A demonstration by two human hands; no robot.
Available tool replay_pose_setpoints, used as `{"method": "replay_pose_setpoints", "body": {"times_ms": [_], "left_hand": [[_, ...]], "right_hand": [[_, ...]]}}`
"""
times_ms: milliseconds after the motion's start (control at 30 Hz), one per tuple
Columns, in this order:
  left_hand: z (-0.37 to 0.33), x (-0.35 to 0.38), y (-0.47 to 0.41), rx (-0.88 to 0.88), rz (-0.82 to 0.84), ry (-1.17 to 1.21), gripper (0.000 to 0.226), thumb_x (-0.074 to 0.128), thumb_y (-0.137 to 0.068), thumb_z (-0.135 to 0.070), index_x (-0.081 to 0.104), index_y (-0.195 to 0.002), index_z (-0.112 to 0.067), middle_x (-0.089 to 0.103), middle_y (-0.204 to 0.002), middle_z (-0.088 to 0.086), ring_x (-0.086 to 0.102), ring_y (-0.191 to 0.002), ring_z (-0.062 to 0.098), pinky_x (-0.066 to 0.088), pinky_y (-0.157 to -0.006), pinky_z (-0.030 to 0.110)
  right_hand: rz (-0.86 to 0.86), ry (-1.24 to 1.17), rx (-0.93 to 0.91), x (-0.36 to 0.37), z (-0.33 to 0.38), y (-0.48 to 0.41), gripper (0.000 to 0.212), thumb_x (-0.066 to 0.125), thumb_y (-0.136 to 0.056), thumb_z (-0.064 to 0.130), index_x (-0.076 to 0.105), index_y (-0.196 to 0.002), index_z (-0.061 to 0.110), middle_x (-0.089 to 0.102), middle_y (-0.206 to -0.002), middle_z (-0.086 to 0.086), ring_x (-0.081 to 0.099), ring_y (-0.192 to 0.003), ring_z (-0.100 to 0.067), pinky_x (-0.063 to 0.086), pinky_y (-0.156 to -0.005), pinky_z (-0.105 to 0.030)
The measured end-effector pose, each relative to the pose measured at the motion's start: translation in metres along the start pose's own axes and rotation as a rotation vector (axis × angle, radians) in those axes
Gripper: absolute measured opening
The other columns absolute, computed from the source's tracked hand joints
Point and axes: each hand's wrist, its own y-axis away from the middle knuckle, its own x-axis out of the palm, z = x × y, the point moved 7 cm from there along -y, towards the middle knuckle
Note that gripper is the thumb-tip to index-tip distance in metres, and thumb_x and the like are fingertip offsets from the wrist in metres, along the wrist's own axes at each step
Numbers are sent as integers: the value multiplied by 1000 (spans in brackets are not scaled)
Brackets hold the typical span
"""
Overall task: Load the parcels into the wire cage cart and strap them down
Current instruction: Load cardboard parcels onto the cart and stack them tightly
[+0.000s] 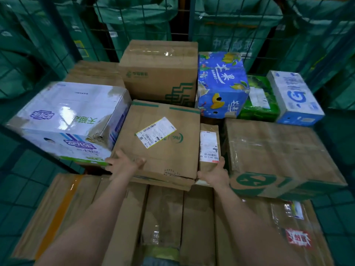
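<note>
Got the left hand (pixel 124 163) spread flat on the near left corner of the brown labelled box (pixel 159 139), fingers straight, pressing rather than gripping. Right hand (pixel 213 174) up against the near right corner of that same box, thumb pointing up beside the slim parcel (pixel 209 144). Fingers tucked out of sight there, so can't tell whether gripping or just pushing. Looks like nudging that box into its slot on the top layer, near edge hanging a bit over the lower front row of cartons (pixel 163 217).

Around it, already packed pretty tight: white tissue carton (pixel 71 120) touching on the left, big postal carton (pixel 161 73) right behind, taped carton (pixel 278 156) to the right just past the slim parcel. Further back, blue mango box (pixel 221 83), green box (pixel 259 98) and white-and-blue box (pixel 295 98) lined up side by side. Wire cage cart (pixel 59 33) mesh all round, green mail sacks (pixel 134 14) behind it.

So, guessing loading mostly done, maybe a few gaps left to fill. No strap anywhere in view, so strapping down not started as far as can be seen.
</note>
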Motion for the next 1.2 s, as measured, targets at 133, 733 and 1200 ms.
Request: {"method": "replay_pose_setpoints", "body": {"times_ms": [133,733,1200], "left_hand": [[-2,8,-3,-19,-12,19,102,77,-70,-47,16,-146,-19,12,-148,30,18,-134,47,20,-112,48],[15,42,2,45,-138,24,94,61,-81,-55,8,-150,-20,1,-147,36,14,-132,51,15,-112,50],[15,23,16,42,-56,223,90,57,-86,-54,3,-151,-23,-13,-153,24,3,-139,49,13,-114,51]], "right_hand": [[-2,-51,1,-2,4,-19,110,77,-73,36,0,-150,25,32,-140,-20,43,-122,-34,40,-96,-36],[163,120,-66,30,-11,-71,81,49,-96,19,-11,-150,25,-9,-155,-22,21,-139,-39,26,-113,-40],[337,-168,65,22,-14,-3,65,43,-97,27,9,-151,16,26,-151,-11,37,-130,-39,52,-82,-53]]}}
